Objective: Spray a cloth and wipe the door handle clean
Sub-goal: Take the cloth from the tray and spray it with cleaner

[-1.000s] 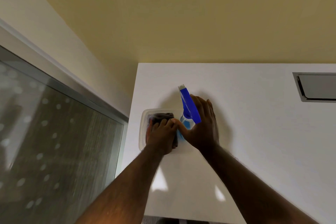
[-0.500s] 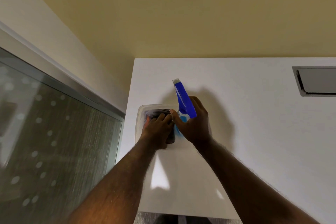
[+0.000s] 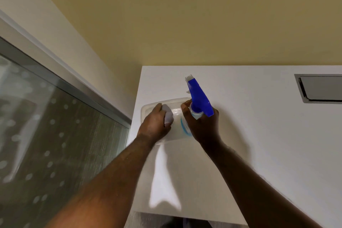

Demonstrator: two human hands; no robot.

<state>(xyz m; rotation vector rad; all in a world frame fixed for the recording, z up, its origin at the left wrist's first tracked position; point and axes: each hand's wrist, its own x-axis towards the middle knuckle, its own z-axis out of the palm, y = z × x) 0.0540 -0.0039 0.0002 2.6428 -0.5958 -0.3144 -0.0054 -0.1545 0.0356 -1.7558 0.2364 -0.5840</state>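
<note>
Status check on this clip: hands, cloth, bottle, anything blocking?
Left hand shut on grey cloth over clear tray. Right hand shut on spray bottle, nozzle up. Door handle not in view. Nothing blocking.

No readable text, blue mark on spray bottle label too blurred to read

Two hands: the left hand and the right hand. One spray bottle, right of the tray. One clear tray. One grey cloth over the tray. One recessed metal plate, far right of the tray.
</note>
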